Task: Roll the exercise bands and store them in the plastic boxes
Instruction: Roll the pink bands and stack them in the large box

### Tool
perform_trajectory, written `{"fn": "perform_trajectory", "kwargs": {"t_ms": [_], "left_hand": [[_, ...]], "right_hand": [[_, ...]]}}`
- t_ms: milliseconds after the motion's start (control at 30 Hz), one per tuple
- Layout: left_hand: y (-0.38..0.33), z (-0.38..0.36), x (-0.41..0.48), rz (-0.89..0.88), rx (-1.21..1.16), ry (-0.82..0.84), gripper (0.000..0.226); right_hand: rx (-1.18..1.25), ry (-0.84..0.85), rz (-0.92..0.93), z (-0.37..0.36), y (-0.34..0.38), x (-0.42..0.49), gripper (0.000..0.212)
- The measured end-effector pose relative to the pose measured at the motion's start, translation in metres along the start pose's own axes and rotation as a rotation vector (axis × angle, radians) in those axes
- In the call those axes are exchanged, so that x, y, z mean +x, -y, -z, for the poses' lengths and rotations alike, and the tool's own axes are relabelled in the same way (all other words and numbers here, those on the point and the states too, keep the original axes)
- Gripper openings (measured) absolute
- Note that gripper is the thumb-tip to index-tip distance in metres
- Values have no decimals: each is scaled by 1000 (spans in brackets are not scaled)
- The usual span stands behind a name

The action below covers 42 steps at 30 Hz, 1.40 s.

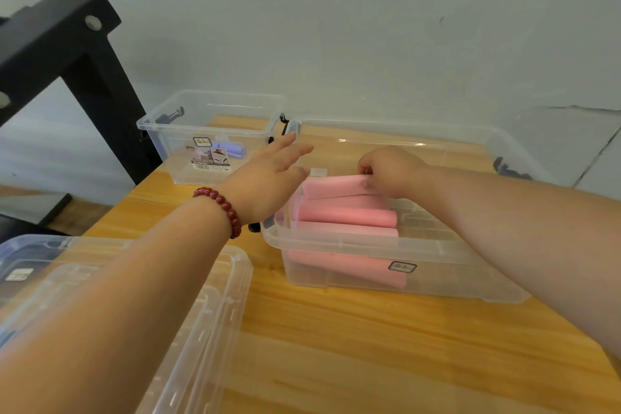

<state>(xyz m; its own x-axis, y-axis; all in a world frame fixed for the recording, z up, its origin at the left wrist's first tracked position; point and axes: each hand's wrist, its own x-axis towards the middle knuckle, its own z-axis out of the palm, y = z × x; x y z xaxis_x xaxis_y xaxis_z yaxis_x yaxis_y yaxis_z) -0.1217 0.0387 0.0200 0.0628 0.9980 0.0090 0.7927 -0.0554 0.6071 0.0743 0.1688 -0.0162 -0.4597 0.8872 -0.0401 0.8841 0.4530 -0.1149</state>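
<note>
Spanning most of the view, the wooden table [336, 346] carries all items. The large clear box [336, 242] stands toward the far right edge of the table, open at the top. A clear lid [215, 312] lies at the near left edge, under my left forearm. The small clear box [201, 133] stands at the far left corner, just beside the large one.

Several rolled pink bands [349, 213] lie side by side inside the large box, against its left wall. My right hand [389, 171] pinches the right end of the top pink band [332, 186] between thumb and curled fingers. My left hand [268, 185] is extended over the left end of that band, fingers straight and close together; I cannot tell whether it makes contact. A rolled purple band [232, 149] lies in the small box. A red bead bracelet [221, 208] circles my left wrist.
</note>
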Motion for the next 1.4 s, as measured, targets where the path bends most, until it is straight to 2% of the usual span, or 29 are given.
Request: {"fn": "perform_trajectory", "kwargs": {"t_ms": [433,600,733,1100,1233,1333,1400], "left_hand": [[2,-1,0,-3,-8,-8,46],[3,-1,1,-3,2,-5,45],[4,-1,1,-3,4,-6,45],[5,-1,3,-4,60,2,45],[6,-1,3,-10,87,11,45],[6,-1,3,-12,102,18,46],[5,-1,3,-5,88,12,45]], "right_hand": [[36,5,7,4,-4,1,22],[-147,-96,40,5,-1,-1,16],[-237,-12,158,2,9,-1,18],[-133,139,177,1,8,1,23],[-109,161,152,-1,8,2,36],[-51,95,167,4,8,1,35],[106,21,203,10,12,-2,25]]}}
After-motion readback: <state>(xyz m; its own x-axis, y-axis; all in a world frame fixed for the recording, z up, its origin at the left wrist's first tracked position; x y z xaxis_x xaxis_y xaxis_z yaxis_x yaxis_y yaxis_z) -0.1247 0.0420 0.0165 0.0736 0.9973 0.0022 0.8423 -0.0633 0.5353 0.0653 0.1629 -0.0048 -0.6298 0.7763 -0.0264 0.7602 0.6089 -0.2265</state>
